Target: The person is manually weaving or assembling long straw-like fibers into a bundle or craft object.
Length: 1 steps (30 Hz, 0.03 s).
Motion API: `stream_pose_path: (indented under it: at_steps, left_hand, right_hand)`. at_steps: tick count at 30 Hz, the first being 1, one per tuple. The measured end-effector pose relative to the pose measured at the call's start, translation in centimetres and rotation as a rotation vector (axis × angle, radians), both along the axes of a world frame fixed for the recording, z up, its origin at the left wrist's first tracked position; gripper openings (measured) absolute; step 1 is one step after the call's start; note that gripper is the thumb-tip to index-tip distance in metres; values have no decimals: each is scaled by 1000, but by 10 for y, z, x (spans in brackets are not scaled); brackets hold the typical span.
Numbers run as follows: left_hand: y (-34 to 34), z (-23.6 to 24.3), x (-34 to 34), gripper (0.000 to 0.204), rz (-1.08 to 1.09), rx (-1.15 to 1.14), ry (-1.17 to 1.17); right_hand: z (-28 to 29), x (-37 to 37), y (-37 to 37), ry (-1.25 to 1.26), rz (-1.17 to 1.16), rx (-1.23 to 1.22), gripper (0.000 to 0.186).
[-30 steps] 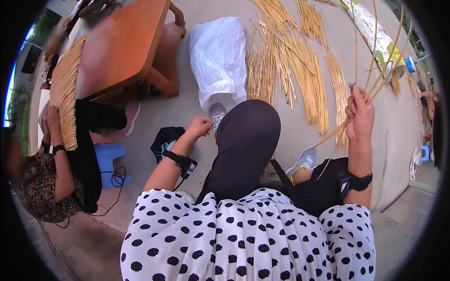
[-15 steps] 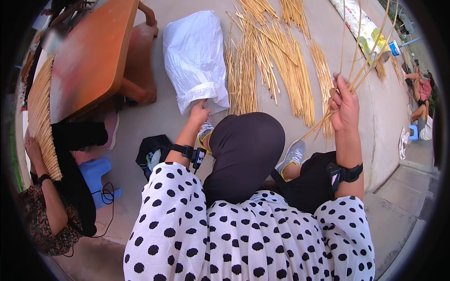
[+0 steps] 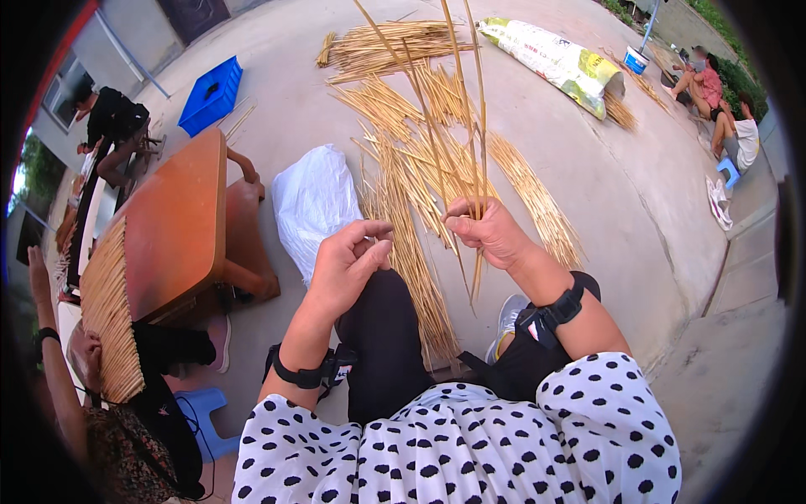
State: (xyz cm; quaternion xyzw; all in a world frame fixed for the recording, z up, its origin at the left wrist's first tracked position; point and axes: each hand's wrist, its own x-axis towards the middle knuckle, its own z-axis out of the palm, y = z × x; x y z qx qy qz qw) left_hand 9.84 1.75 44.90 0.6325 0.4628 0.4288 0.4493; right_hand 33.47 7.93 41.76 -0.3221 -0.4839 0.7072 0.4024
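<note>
My right hand (image 3: 491, 235) is closed around several long, thin straw-coloured stalks (image 3: 432, 126), which stand up and fan out above the fist. Their lower ends poke out below it. Left of it, my left hand (image 3: 348, 256) is raised over my knee with its fingers half curled and the thumb apart from the index finger; nothing shows between them. Just beyond that hand, a white woven sack (image 3: 312, 197) lies on the ground. Bundles of similar stalks (image 3: 403, 244) are spread on the concrete in front of me.
A brown wooden table (image 3: 172, 227) stands at the left. Beside it, a co-worker holds a mat of stalks (image 3: 109, 311) near a blue stool (image 3: 201, 420). A blue crate (image 3: 210, 97) and a printed sack (image 3: 554, 63) of stalks lie farther off. Other people sit far left and right.
My left hand has left the white sack's mouth and come up toward the right one. My right hand has moved inward with the stalks. The view has tilted up.
</note>
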Motion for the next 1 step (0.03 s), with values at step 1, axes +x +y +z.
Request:
stream_pose_path:
  at_steps: [1]
  left_hand:
    - [-2, 5, 3, 20, 4, 18, 11]
  right_hand:
    - [-5, 0, -4, -27, 34, 37, 23]
